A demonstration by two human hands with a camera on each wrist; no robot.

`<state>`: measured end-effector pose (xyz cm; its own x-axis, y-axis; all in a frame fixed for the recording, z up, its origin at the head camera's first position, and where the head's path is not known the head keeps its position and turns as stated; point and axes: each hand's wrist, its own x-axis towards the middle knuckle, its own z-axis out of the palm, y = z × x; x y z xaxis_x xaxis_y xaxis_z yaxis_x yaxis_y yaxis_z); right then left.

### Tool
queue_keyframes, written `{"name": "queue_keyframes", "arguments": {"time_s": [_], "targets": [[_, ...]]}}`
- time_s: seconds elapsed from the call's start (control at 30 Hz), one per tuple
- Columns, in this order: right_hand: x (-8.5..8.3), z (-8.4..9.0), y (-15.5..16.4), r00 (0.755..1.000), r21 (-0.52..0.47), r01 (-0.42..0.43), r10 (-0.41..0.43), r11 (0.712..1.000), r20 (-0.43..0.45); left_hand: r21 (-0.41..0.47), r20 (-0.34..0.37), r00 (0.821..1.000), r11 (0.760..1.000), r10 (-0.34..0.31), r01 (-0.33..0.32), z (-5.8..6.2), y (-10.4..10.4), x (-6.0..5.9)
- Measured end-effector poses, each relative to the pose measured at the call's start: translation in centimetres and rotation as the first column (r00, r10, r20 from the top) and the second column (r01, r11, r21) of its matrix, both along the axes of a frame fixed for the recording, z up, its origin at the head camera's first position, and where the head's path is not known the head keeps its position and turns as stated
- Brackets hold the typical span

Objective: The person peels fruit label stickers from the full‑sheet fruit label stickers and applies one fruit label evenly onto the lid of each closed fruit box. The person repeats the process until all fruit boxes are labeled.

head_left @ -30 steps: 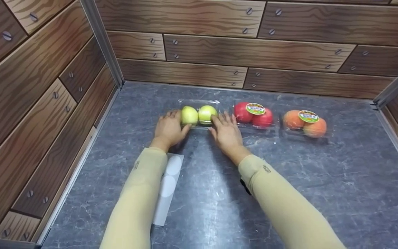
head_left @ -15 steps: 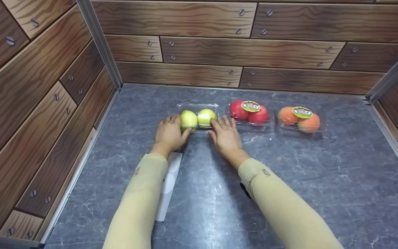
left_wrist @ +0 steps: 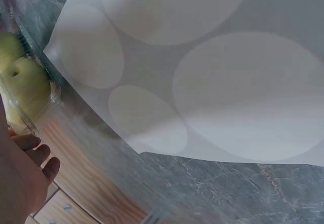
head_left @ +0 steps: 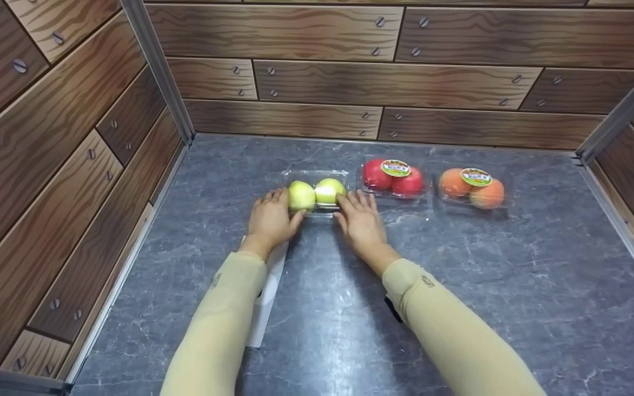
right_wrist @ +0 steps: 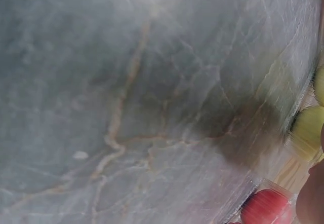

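Between the two hands sits a clear box point(head_left: 315, 193) holding two green apples point(head_left: 301, 196), resting on the grey marbled counter point(head_left: 460, 264). The left hand point(head_left: 269, 219) lies against the box's left end, fingers laid along the side and thumb reaching toward its near edge; the right hand point(head_left: 360, 219) presses flat against the right end with its fingers spread and straight. Neither hand curls round the box; both rest on it from outside, loose and uncurled, apart from each other with the box filling the gap. From the left wrist the apples point(left_wrist: 23, 84) show through the clear wall just beyond the fingertips point(left_wrist: 38, 155). Just right of the right hand stands a second box of red apples point(head_left: 397, 179) with a round label on its lid, close to the first box, and further right, well clear of both hands, a third box of orange fruit point(head_left: 474, 190) with the same kind of label. Under the left forearm lies a white sheet point(head_left: 266, 297) with pale round patches, which fills most of the left wrist view point(left_wrist: 212, 82). Wood-print walls point(head_left: 350, 66) close the counter in at the back and both sides.
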<state>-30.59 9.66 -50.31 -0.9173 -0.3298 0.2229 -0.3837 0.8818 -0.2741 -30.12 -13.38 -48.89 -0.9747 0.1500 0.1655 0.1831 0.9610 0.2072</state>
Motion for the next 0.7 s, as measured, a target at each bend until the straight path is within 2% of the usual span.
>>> {"name": "queue_keyframes", "arguments": {"time_s": [0.2,0.47,0.7], "targets": [[0.7,-0.3,0.4,1.0,-0.037,-0.006,0.005,0.999,-0.023,-0.009,-0.03,0.999,1.0,-0.017,0.017,0.0,0.2,0.7],[1.6,-0.5,1.1,1.0,-0.07,-0.012,0.01,0.997,-0.03,-0.092,-0.017,1.0,0.996,-0.023,0.022,-0.3,0.7,1.5],[2.5,-0.6,1.6,1.0,-0.062,-0.006,0.005,0.998,-0.029,-0.121,-0.062,0.997,0.992,-0.042,0.035,-0.6,1.1,2.2]]}}
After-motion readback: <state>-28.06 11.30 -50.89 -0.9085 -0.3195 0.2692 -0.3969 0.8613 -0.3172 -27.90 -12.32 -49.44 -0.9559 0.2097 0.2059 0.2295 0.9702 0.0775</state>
